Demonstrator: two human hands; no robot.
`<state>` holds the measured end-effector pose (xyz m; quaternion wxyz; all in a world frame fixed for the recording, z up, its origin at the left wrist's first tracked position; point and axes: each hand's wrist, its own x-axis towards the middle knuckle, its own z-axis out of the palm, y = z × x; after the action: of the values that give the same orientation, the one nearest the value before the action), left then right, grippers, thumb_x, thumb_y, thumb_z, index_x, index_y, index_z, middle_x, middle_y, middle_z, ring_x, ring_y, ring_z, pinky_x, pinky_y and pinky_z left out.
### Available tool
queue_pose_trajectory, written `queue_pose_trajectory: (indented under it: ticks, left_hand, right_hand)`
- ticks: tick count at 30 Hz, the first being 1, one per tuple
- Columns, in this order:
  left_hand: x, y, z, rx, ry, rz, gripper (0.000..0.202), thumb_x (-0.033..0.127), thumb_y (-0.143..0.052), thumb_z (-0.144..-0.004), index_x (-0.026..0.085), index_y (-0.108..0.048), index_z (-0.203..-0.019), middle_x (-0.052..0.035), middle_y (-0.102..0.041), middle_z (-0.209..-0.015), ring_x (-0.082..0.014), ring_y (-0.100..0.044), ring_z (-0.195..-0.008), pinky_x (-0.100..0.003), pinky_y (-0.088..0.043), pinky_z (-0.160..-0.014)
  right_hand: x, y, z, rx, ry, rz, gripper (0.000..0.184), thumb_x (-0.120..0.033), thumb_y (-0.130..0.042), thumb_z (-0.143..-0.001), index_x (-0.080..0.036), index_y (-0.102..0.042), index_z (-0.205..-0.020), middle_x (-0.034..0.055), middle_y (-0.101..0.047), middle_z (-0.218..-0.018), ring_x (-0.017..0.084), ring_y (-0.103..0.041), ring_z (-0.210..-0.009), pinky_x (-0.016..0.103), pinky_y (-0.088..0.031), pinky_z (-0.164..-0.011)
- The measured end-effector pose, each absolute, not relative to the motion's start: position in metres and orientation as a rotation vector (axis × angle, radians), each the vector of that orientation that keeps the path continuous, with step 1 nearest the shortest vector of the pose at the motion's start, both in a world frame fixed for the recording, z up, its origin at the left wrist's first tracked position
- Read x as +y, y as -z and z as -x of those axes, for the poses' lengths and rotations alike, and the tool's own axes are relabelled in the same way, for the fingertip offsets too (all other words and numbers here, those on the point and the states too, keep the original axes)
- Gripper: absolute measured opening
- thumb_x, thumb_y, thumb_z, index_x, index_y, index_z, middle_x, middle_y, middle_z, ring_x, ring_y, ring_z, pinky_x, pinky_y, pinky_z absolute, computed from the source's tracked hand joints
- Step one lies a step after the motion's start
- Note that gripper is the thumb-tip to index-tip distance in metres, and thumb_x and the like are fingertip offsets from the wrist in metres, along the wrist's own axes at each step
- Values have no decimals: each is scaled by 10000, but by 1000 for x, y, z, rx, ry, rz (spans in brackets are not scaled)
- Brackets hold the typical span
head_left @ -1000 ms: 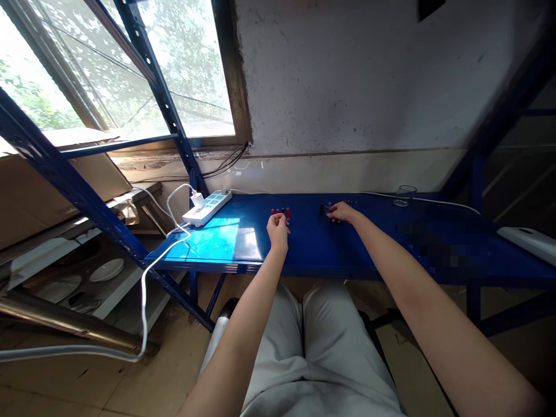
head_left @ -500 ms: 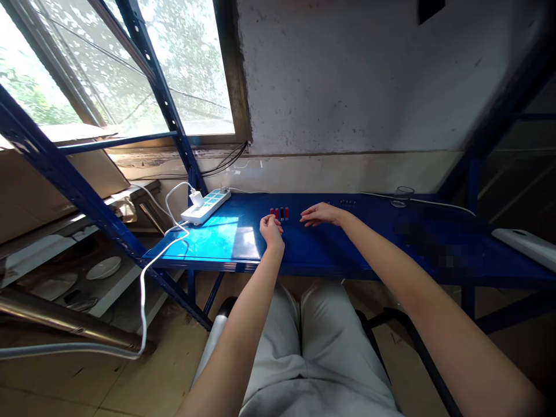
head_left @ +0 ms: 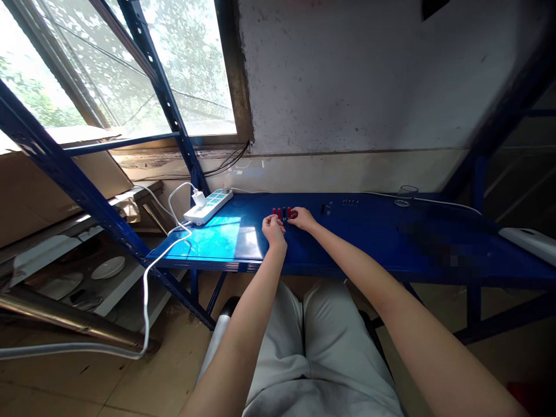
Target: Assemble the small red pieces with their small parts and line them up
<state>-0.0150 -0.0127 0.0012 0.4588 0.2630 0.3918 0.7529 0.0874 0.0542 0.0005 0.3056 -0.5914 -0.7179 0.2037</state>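
Observation:
A short row of small red and dark upright pieces [head_left: 281,212] stands on the blue metal shelf [head_left: 360,243]. My left hand [head_left: 273,229] rests just in front of the row, fingers curled at its left end. My right hand [head_left: 301,219] has its fingers pinched at the row's right end, touching a red piece. Whether either hand grips a piece is too small to make out. A second cluster of small dark pieces [head_left: 343,204] sits further right on the shelf.
A white power strip [head_left: 208,206] with a plugged white charger and cable lies at the shelf's left. A small glass [head_left: 405,195] stands at the back right. A white object [head_left: 527,242] lies at the far right. Blue rack uprights [head_left: 69,179] and a window are on the left.
My right hand has travelled left from the dark cluster to the right end of the red row. My left hand stayed near the row, shifting only slightly.

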Motion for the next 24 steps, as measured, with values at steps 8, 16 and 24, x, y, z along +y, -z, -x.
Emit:
queue_pose_trajectory:
  ticks: [8,16,24]
  left_hand:
    - [-14,-2,14,960,-1852,-642,68,190,-513,-725,163,-480,-779,63,-452,-515,-36,-348,-350,-178,-260,-375]
    - [-14,-4,14,973,-1847,-638,47,185,-494,-731,166,-468,-765,68,-445,-505,-37,-341,-335,-185,-240,-369]
    - [-13,-2,14,985,-1844,-660,83,217,-522,-732,166,-470,-772,69,-446,-516,-30,-346,-342,-178,-249,-378]
  right_hand:
    - [52,4,-76,-1837,-446,1680,233,-226,-621,-681,-191,-602,-911,40,-670,-945,198,-608,-896,277,-437,-723]
    - [49,1,-71,-1803,-420,1731,213,-225,-577,-714,-211,-584,-927,26,-663,-967,207,-596,-924,309,-413,-758]
    - [51,5,-71,-1806,-385,1709,145,-208,-567,-718,-215,-587,-862,36,-668,-929,203,-598,-891,300,-418,-748]
